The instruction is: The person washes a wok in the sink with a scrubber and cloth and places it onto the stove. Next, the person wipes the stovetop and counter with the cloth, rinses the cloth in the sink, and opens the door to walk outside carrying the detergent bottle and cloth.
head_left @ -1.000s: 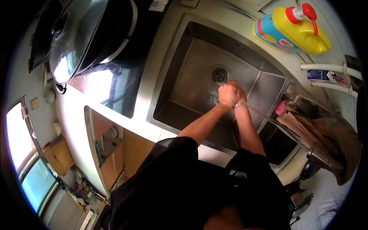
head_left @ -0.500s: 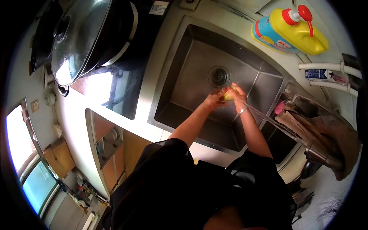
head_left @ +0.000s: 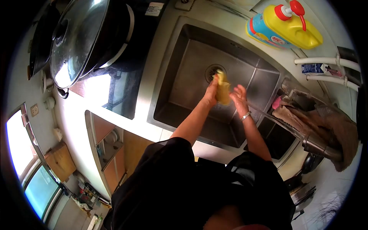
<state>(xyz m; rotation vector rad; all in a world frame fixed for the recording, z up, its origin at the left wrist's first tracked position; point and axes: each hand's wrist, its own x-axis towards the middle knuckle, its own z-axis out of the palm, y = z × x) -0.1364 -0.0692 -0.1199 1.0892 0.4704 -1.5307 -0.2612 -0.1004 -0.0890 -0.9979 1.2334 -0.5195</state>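
Observation:
My left hand [head_left: 211, 92] is closed on a soft yellow cloth or sponge [head_left: 223, 92]; I cannot tell which of the two it is. The yellow piece hangs long and loose over the metal sink [head_left: 199, 57], close to the drain [head_left: 211, 72]. Just right of it is my right hand [head_left: 240, 100], its fingers apart and nothing gripped, with a bracelet on the wrist. A thin stream of water [head_left: 262, 112] runs from the faucet [head_left: 322, 149] toward my right hand.
A yellow pump bottle [head_left: 285, 28] stands behind the sink. Brown cloth [head_left: 326, 126] hangs by the faucet at the right. A lidded black pan [head_left: 82, 38] sits on the stove at the left. A white pipe rack [head_left: 329, 63] is on the right wall.
The yellow piece was bunched up between both hands; now it is stretched out in my left hand alone. My right hand has let go and moved slightly away from it.

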